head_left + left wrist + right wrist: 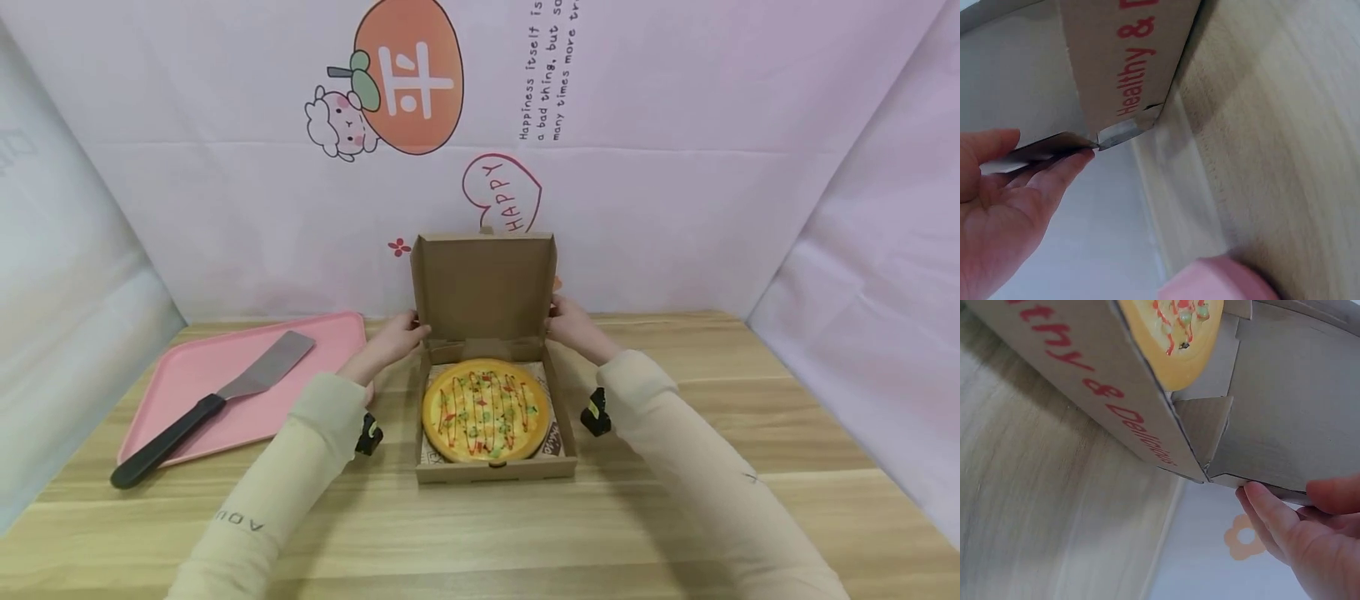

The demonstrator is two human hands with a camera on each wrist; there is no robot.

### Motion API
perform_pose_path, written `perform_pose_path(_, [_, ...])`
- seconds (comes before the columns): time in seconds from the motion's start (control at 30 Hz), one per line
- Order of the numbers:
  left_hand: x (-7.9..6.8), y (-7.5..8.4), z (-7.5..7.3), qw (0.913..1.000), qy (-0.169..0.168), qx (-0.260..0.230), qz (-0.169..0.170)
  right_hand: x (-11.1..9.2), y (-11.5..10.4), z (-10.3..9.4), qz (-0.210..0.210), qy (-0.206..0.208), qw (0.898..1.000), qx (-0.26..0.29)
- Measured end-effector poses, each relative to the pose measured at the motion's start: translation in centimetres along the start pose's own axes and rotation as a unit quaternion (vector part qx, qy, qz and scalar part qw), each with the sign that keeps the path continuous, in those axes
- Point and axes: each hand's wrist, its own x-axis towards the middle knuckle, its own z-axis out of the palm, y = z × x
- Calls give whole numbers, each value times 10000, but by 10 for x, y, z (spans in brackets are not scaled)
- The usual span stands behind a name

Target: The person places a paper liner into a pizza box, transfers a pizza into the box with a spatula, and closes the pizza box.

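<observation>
A brown cardboard pizza box (497,473) stands on the table, its lid (486,287) raised upright at the back. Inside, on printed paper, lies a round pizza (486,412) with red sauce lines and small green and red toppings. My left hand (393,340) pinches the lid's left side edge between thumb and fingers, low near the hinge. On the opposite side my right hand (576,329) pinches the lid's right edge at a similar height. In the right wrist view, the thumb (1338,494) is on the inner side of the lid and the fingers are behind it.
Left of the box lies a pink tray (176,371) with a metal spatula (262,367) across it; the black handle (161,446) sticks out over the tray's front edge. A white printed cloth (660,208) hangs behind the wooden table (480,546).
</observation>
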Motion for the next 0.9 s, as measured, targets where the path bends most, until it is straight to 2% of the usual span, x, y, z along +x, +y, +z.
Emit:
perform_pose_path(0.1, [-29,45,-13,9994,-198,110,-249,-4,-1,0,-184,-44,9998,-6])
perform_pose_path(0.2, [-44,64,-17,9991,-228,327,-164,-9,0,1,-460,32,9982,-395])
perform_pose_path(0.3, [-50,69,-18,9987,-307,412,-16,-15,2,1,-697,102,9939,-845])
perform_pose_path(0.5, [-59,71,-18,9985,-434,341,13,-29,1,3,-878,71,9916,-949])
perform_pose_path(0.73, [-69,74,-18,9978,-495,419,118,-43,2,5,-895,397,9819,-1619])
perform_pose_path(0.9, [-74,73,-16,9970,-425,563,304,-48,6,8,-1275,610,9738,-1782])
